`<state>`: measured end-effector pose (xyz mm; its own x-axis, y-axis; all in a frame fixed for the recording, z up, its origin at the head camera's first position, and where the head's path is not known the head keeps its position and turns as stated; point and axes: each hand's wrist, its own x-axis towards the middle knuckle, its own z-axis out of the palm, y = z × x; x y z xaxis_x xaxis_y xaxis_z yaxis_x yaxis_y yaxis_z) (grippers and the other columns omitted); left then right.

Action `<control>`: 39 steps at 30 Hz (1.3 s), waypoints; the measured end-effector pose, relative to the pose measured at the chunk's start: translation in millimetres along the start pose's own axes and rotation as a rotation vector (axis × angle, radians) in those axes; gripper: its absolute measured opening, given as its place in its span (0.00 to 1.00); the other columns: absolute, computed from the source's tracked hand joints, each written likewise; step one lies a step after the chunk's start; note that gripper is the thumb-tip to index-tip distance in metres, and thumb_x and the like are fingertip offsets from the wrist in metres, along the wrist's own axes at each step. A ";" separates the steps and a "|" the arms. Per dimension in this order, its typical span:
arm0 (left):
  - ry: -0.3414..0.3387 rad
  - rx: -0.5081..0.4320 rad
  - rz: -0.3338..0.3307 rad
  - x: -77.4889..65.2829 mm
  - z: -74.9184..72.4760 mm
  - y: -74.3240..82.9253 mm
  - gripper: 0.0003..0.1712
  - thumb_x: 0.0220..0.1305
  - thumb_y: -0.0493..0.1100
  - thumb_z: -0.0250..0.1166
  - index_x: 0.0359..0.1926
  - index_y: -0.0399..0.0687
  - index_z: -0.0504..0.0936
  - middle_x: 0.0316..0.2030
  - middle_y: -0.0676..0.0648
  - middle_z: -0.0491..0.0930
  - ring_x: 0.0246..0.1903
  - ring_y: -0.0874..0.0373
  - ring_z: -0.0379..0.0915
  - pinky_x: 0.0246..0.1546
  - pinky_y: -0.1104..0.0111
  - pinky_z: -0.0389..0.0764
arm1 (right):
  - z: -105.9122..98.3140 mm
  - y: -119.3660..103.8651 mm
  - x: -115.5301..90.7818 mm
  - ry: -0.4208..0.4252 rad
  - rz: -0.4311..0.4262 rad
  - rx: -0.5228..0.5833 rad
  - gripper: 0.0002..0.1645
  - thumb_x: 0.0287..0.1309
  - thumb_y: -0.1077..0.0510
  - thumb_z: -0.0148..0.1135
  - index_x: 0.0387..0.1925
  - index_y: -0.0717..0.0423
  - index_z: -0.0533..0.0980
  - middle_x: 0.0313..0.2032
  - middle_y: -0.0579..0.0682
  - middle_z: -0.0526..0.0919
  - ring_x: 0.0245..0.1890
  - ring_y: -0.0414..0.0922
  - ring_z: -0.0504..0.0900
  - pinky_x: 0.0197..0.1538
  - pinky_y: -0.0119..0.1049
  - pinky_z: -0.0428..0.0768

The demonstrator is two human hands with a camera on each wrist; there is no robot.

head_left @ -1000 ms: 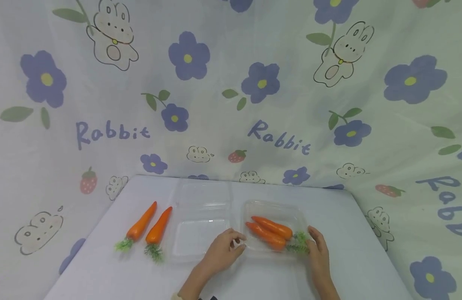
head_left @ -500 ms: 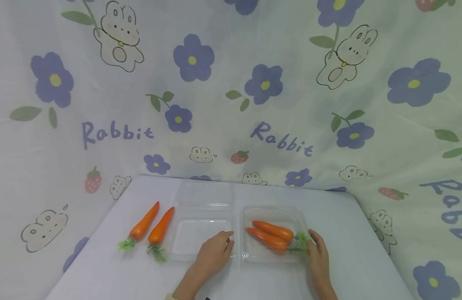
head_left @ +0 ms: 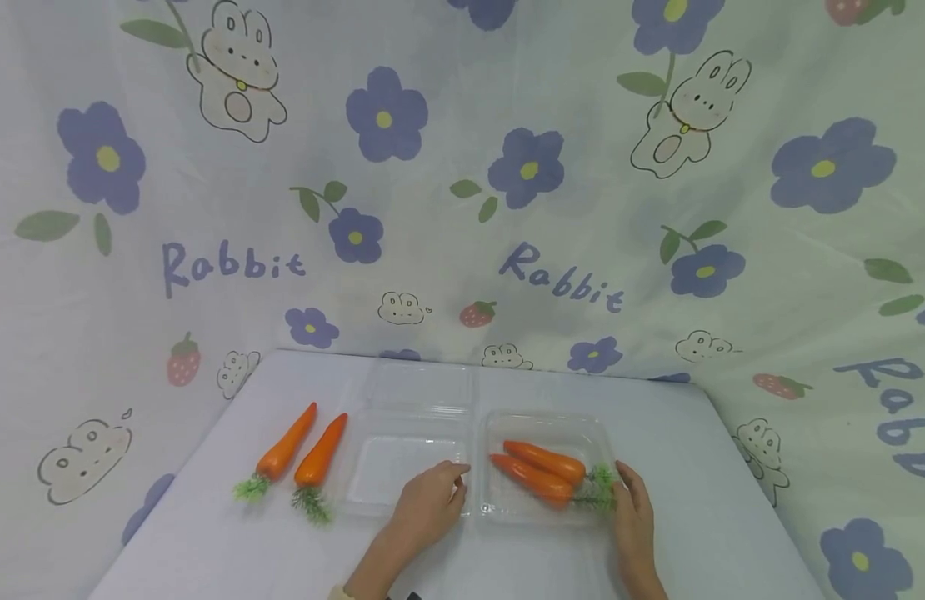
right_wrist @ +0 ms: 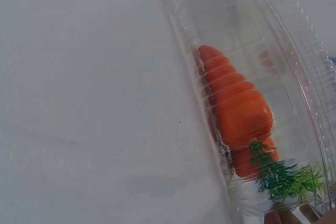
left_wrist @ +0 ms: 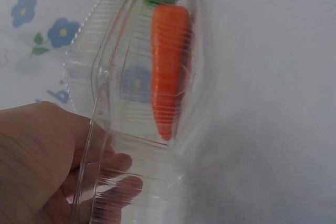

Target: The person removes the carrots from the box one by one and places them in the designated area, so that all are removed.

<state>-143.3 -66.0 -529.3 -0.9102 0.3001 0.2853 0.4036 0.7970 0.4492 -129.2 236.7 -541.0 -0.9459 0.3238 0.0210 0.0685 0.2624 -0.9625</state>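
Note:
Two orange toy carrots (head_left: 542, 475) with green tops lie in a clear plastic box (head_left: 537, 513) on the right of the table. My right hand (head_left: 633, 521) grips that box's right side, its fingers close to the leafy ends. To the left, a second clear plastic box (head_left: 372, 507) stands with its hinged lid (head_left: 419, 387) folded back. My left hand (head_left: 428, 504) holds this box's right edge with bent fingers. In the left wrist view, its fingertips (left_wrist: 128, 187) show through the clear wall. The two boxes stand side by side, their facing edges close together.
Two more toy carrots (head_left: 286, 442) lie on the white table (head_left: 230, 567), left of the boxes, tops toward me. A printed fabric backdrop (head_left: 432, 208) with rabbits and purple flowers rises behind the table and on both sides.
The box with carrots has settled flatter and slightly nearer me. My left hand has left its left edge for the other box, which has slid slightly right. My right hand stays on the carrot box.

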 end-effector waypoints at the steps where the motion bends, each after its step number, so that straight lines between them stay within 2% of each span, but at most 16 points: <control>1: -0.006 0.002 -0.001 -0.4 -0.4 0.2 0.16 0.62 0.41 0.65 0.51 0.42 0.83 0.34 0.55 0.80 0.29 0.66 0.74 0.29 0.69 0.77 | 0.0 -0.6 -0.3 0.000 0.009 -0.004 0.28 0.75 0.53 0.35 0.70 0.59 0.58 0.70 0.61 0.57 0.71 0.59 0.51 0.68 0.58 0.54; 4: -0.004 -0.009 0.024 -3.3 -1.2 2.2 0.17 0.61 0.42 0.66 0.51 0.42 0.83 0.38 0.52 0.82 0.33 0.62 0.78 0.33 0.66 0.80 | -0.7 -2.8 -1.5 -0.010 0.043 -0.025 0.30 0.76 0.49 0.35 0.70 0.61 0.58 0.70 0.64 0.57 0.71 0.61 0.52 0.67 0.59 0.55; 6: 0.008 -0.011 0.045 -5.8 -1.5 4.5 0.18 0.60 0.42 0.66 0.51 0.43 0.83 0.42 0.50 0.81 0.39 0.57 0.79 0.39 0.62 0.81 | -2.6 -4.1 -2.6 -0.035 0.063 -0.039 0.32 0.76 0.46 0.36 0.70 0.62 0.56 0.70 0.66 0.55 0.70 0.62 0.53 0.66 0.59 0.57; 9: 0.024 -0.011 0.080 -9.6 -2.2 7.8 0.22 0.55 0.42 0.67 0.52 0.43 0.82 0.48 0.48 0.79 0.46 0.52 0.78 0.45 0.58 0.79 | -7.6 -4.7 -4.0 -0.092 0.084 -0.067 0.39 0.74 0.39 0.39 0.72 0.63 0.52 0.71 0.68 0.51 0.68 0.65 0.54 0.65 0.61 0.59; 13: 0.017 0.001 0.089 -12.3 -3.6 11.0 0.29 0.49 0.47 0.70 0.54 0.43 0.81 0.52 0.49 0.76 0.50 0.52 0.74 0.48 0.57 0.77 | -16.9 -1.5 -4.5 -0.181 0.078 -0.124 0.48 0.68 0.35 0.49 0.73 0.60 0.47 0.72 0.68 0.46 0.68 0.68 0.52 0.63 0.63 0.60; 16: 0.014 0.008 0.091 -12.6 -3.7 12.2 0.35 0.48 0.55 0.73 0.56 0.44 0.80 0.53 0.50 0.75 0.51 0.52 0.72 0.49 0.57 0.76 | -24.0 1.3 -5.8 -0.235 0.075 -0.150 0.53 0.62 0.37 0.59 0.74 0.58 0.45 0.73 0.67 0.44 0.68 0.68 0.51 0.62 0.63 0.63; 20: 0.041 -0.006 0.099 -11.0 -3.5 12.2 0.37 0.48 0.56 0.76 0.57 0.44 0.79 0.52 0.50 0.76 0.50 0.51 0.72 0.49 0.57 0.76 | -30.6 4.0 -6.5 -0.256 0.011 -0.171 0.57 0.54 0.42 0.70 0.74 0.55 0.48 0.73 0.64 0.48 0.68 0.65 0.55 0.62 0.60 0.65; 23: 0.095 -0.019 0.104 -7.8 -4.4 12.0 0.35 0.50 0.53 0.76 0.57 0.44 0.78 0.51 0.49 0.76 0.49 0.52 0.74 0.48 0.58 0.77 | -33.2 5.7 -3.3 -0.209 -0.137 -0.196 0.53 0.52 0.48 0.73 0.72 0.56 0.54 0.70 0.61 0.58 0.66 0.60 0.62 0.61 0.52 0.70; 26: 0.168 -0.025 0.120 -1.8 -7.7 14.0 0.33 0.51 0.50 0.76 0.57 0.45 0.79 0.51 0.49 0.78 0.48 0.52 0.76 0.47 0.58 0.78 | -34.9 5.4 3.9 -0.118 -0.293 -0.253 0.44 0.56 0.53 0.71 0.69 0.58 0.61 0.67 0.58 0.66 0.63 0.54 0.67 0.57 0.34 0.74; 29: 0.232 -0.031 0.131 7.4 -13.3 18.3 0.29 0.54 0.48 0.75 0.56 0.45 0.80 0.49 0.48 0.79 0.47 0.52 0.77 0.45 0.59 0.79 | -35.9 1.2 13.4 -0.028 -0.390 -0.305 0.36 0.60 0.55 0.67 0.67 0.57 0.65 0.64 0.54 0.70 0.61 0.50 0.70 0.53 0.19 0.70; 32: 0.272 -0.036 0.114 18.5 -18.7 22.9 0.23 0.56 0.46 0.73 0.53 0.45 0.81 0.48 0.49 0.80 0.47 0.53 0.79 0.45 0.60 0.80 | -35.6 -6.6 22.4 0.033 -0.447 -0.310 0.30 0.62 0.57 0.66 0.64 0.57 0.70 0.60 0.54 0.75 0.57 0.51 0.74 0.50 0.20 0.73; 35: 0.289 -0.037 0.084 29.8 -23.2 26.7 0.18 0.58 0.45 0.72 0.49 0.46 0.83 0.46 0.49 0.83 0.46 0.54 0.80 0.46 0.61 0.80 | -33.7 -13.8 30.4 0.086 -0.492 -0.270 0.23 0.62 0.60 0.65 0.58 0.58 0.74 0.53 0.55 0.80 0.51 0.54 0.80 0.41 0.22 0.77; 39: 0.312 -0.049 0.066 44.9 -29.9 30.4 0.13 0.59 0.43 0.71 0.44 0.45 0.85 0.42 0.49 0.85 0.43 0.54 0.81 0.44 0.62 0.81 | -31.0 -22.2 40.3 0.147 -0.567 -0.232 0.17 0.62 0.66 0.63 0.53 0.62 0.77 0.48 0.56 0.83 0.46 0.56 0.82 0.40 0.16 0.74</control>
<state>-169.2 -43.9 -477.5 -0.8127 0.1695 0.5575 0.4719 0.7528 0.4589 -159.0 272.1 -510.4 -0.8029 0.1933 0.5639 -0.3487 0.6150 -0.7073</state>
